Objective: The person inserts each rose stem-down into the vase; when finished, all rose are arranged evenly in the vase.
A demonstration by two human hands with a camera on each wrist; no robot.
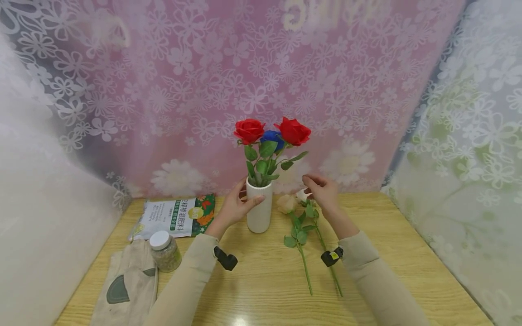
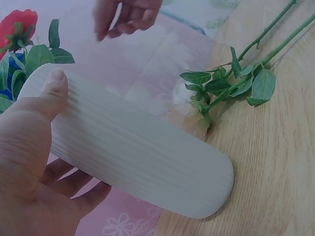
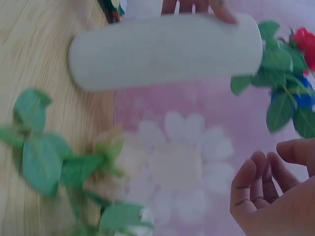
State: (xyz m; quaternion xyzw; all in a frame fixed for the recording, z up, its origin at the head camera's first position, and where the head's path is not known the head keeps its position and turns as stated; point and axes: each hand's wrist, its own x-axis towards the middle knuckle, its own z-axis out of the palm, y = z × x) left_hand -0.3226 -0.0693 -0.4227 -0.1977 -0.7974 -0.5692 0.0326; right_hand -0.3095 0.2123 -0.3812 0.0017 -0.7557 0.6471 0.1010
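A white ribbed vase (image 1: 259, 210) stands upright on the table, holding two red roses (image 1: 292, 131) and a blue rose (image 1: 272, 140) with green leaves. My left hand (image 1: 236, 203) grips the vase near its rim; in the left wrist view the thumb lies along one side and the fingers pass behind. To the right of the vase, my right hand (image 1: 325, 194) hovers with loosely bent fingers and nothing in them. Below it lie a peach rose (image 1: 287, 203) and a white rose (image 1: 302, 194), the white one partly hidden by the hand.
At the left are a fertilizer bag (image 1: 171, 218), a clear jar (image 1: 165, 253) with a white lid, and beige work gloves (image 1: 130, 285). A pink flowered curtain (image 1: 204, 99) hangs right behind the wooden table (image 1: 261, 290). The stems of the lying roses point toward the front edge.
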